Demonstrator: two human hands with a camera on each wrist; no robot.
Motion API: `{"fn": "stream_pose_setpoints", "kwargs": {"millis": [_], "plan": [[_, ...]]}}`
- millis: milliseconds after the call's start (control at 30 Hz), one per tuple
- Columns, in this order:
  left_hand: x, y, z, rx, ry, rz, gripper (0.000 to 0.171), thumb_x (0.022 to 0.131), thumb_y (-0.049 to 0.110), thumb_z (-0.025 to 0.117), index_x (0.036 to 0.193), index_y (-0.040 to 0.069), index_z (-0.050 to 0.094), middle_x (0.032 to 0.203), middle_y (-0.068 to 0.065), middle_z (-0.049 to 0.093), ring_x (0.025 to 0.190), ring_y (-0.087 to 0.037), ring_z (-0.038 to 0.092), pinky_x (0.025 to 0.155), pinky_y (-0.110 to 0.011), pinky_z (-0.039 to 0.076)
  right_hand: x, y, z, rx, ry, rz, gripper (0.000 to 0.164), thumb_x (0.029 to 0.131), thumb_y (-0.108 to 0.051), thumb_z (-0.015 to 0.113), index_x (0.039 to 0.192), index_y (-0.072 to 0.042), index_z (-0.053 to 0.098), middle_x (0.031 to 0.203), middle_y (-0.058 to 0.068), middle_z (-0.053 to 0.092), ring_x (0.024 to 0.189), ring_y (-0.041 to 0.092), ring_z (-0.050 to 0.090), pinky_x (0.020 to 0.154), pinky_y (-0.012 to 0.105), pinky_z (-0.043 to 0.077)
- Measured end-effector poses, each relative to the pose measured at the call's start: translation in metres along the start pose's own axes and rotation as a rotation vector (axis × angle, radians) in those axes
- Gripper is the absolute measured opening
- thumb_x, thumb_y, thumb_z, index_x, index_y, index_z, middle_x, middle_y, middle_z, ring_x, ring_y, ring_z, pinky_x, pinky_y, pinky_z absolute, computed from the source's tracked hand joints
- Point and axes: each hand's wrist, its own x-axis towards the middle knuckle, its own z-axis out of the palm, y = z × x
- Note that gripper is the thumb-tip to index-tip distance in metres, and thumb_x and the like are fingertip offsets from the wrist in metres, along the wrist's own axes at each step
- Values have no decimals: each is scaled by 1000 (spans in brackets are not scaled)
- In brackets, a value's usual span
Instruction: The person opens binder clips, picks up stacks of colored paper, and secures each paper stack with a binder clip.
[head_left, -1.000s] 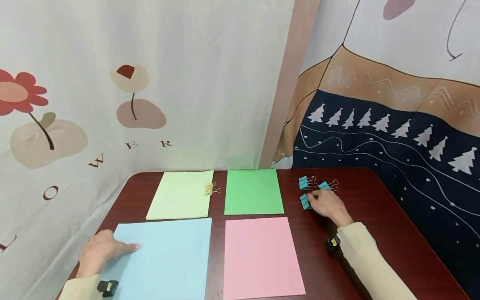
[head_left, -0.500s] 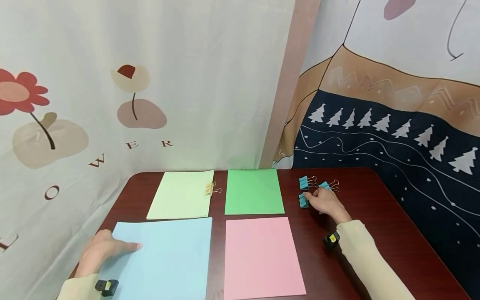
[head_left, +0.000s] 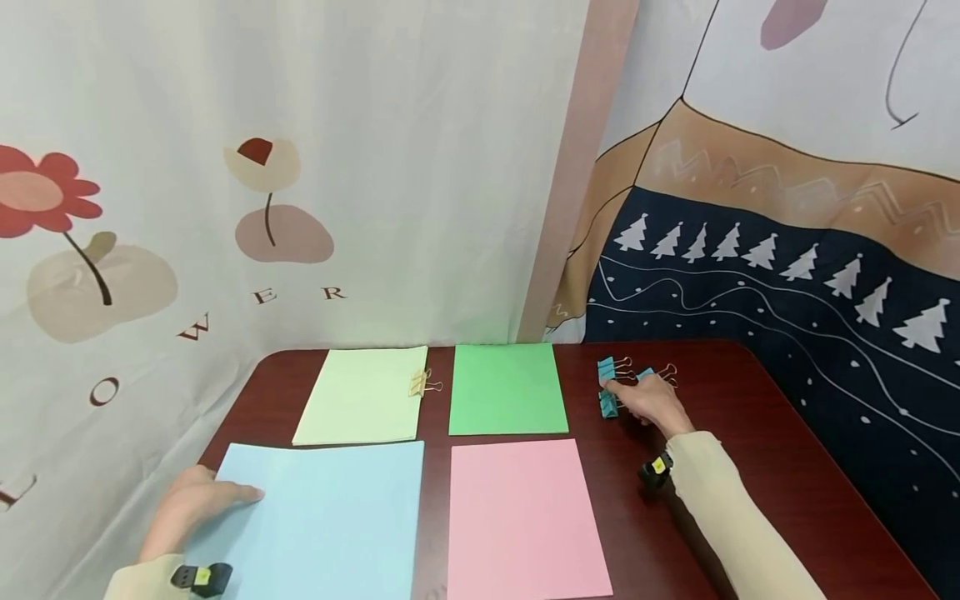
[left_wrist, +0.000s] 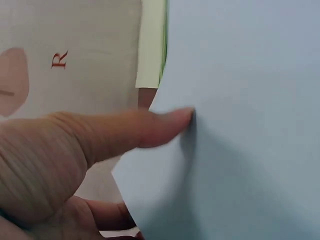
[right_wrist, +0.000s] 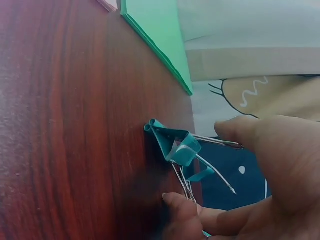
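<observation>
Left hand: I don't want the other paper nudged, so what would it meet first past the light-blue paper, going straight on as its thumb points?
Likely the pink paper, across a strip of table right of the light-blue paper that the left hand holds; height is hard to judge.

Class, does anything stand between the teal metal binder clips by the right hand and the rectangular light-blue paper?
Nothing visible stands upright in between; only the rectangular bright green paper and rectangular pink paper lie flat between the clips and the light-blue paper.
</observation>
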Motion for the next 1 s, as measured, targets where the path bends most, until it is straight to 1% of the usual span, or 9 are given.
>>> {"fn": "stream_pose_setpoints", "kwargs": {"millis": [67, 133, 300, 433, 533, 633, 833, 933, 1000], "plan": [[1, -4, 1, -40, 3, -22, 92, 77, 41, 84, 124, -28, 47, 120, -44, 52, 111, -51, 53, 96, -60, 47, 1, 1, -1, -6, -32, 12, 60, 93, -63, 61, 63, -12, 53, 55, 1, 45, 52, 17, 49, 50, 28, 43], [3, -7, 3, -79, -1, -45, 94, 78, 39, 84, 132, -26, 43, 130, -46, 45, 120, -54, 48, 101, -62, 44, 2, 3, -1, 1, -63, 17, 60, 91, -66, 61, 66, -11, 55, 56, 1, 50, 52, 17, 50, 50, 28, 40], [8, -10, 3, -123, -22, -54, 106, 81, 43, 83, 145, -22, 29, 144, -46, 31, 131, -59, 37, 108, -66, 38, 1, 9, -2, 77, -88, 23, 62, 89, -66, 65, 82, -4, 64, 65, 6, 70, 59, 18, 62, 56, 29, 46], [10, -13, 0, -114, -40, 46, 108, 84, 51, 80, 150, -17, 27, 148, -45, 31, 128, -59, 43, 99, -63, 47, 2, 12, -1, 125, -90, 34, 61, 88, -65, 67, 80, -4, 67, 64, 4, 71, 58, 15, 65, 59, 28, 49], [8, -15, 1, -108, -32, 146, 101, 90, 52, 74, 151, -14, 28, 148, -44, 35, 125, -57, 49, 91, -57, 53, 5, 14, -2, 125, -112, 41, 62, 87, -68, 66, 73, -8, 67, 63, 3, 70, 58, 14, 64, 59, 27, 49], [6, -17, 3, -110, -14, 210, 92, 95, 50, 69, 150, -12, 32, 148, -43, 38, 124, -55, 53, 89, -54, 54, 7, 15, -3, 84, -140, 68, 66, 86, -75, 62, 69, -11, 64, 62, 2, 67, 58, 14, 60, 56, 28, 46], [6, -20, 6, -117, -17, 255, 82, 98, 50, 65, 146, -11, 40, 146, -39, 46, 120, -46, 60, 88, -50, 54, 8, 16, -6, -6, -136, 70, 75, 84, -84, 53, 69, -11, 59, 63, 3, 55, 62, 19, 52, 54, 29, 43], [5, -20, 7, -145, -25, 260, 77, 99, 49, 65, 144, -10, 44, 140, -35, 55, 108, -31, 67, 84, -43, 56, 8, 19, -5, 2, -131, 48, 73, 85, -84, 53, 67, -13, 53, 62, 2, 50, 61, 19, 49, 54, 30, 40], [2, -22, 8, -177, -16, 261, 72, 99, 48, 65, 141, -8, 47, 130, -30, 63, 97, -20, 68, 78, -38, 56, 9, 22, -5, 17, -131, 21, 72, 86, -84, 52, 63, -16, 49, 58, 0, 45, 56, 18, 45, 52, 29, 38]]}}
